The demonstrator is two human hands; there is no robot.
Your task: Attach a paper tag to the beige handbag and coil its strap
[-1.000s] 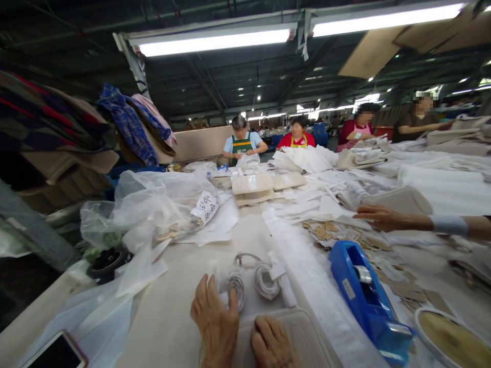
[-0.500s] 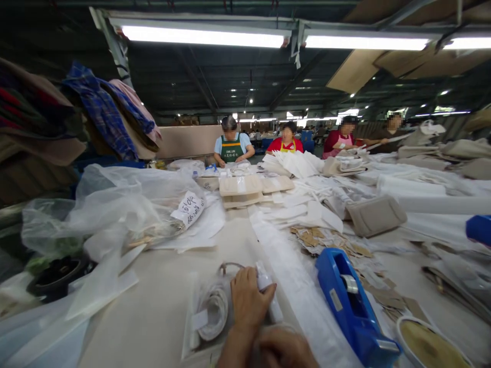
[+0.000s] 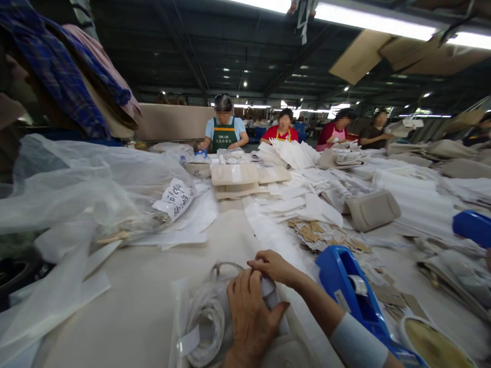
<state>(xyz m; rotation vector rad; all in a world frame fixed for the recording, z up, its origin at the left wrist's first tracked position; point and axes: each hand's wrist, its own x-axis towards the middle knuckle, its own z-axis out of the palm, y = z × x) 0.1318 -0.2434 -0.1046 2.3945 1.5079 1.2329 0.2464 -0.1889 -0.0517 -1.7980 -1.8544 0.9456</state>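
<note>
My left hand [image 3: 249, 317] lies flat, fingers stretched out, on a clear plastic packet of coiled white cord [image 3: 207, 322] at the near edge of the beige table [image 3: 153, 286]. My right hand [image 3: 274, 268], its arm wearing a white wristband, reaches in from the lower right. Its fingers are curled in a pinch on the packet's far end, just above the left fingertips. Part of the packet is hidden under both hands.
A blue tape dispenser [image 3: 345, 286] stands close to the right arm, with a round bowl [image 3: 433, 342] behind it. Brown paper tags [image 3: 318, 232], a beige pouch [image 3: 374, 209] and white sheets fill the right side. Clear plastic bags [image 3: 95, 189] are heaped on the left. Several co-workers [image 3: 224, 128] sit at the far end.
The view has tilted and shifted. My left hand moved right onto the cord packet and stayed there. My right hand came forward from the bottom edge and closed on the packet's far end.
</note>
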